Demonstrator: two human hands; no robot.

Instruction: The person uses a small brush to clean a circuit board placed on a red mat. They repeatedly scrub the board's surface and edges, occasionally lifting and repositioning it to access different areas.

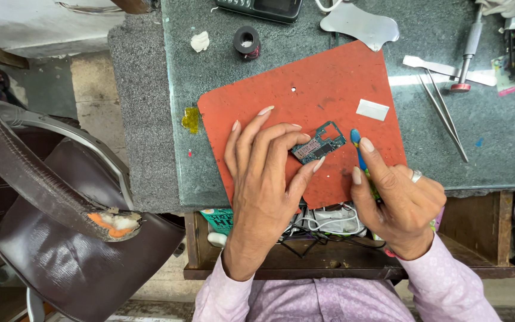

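Fingers of your left hand (263, 173) spread over the red mat (329, 77), with the tips pinning the near left edge of a small blue-green circuit board (319, 144) flat against it. Your right hand (397, 200) sits just right of the board, thumb and forefinger clamped together on a blue-headed brush (357, 146) whose tip rests beside the board's right edge. Farther right on the grey glass worktop (496, 131) lie tweezers (445, 113), well apart from both hands. A dark roll of tape (247, 42) stands far left, beyond the mat.
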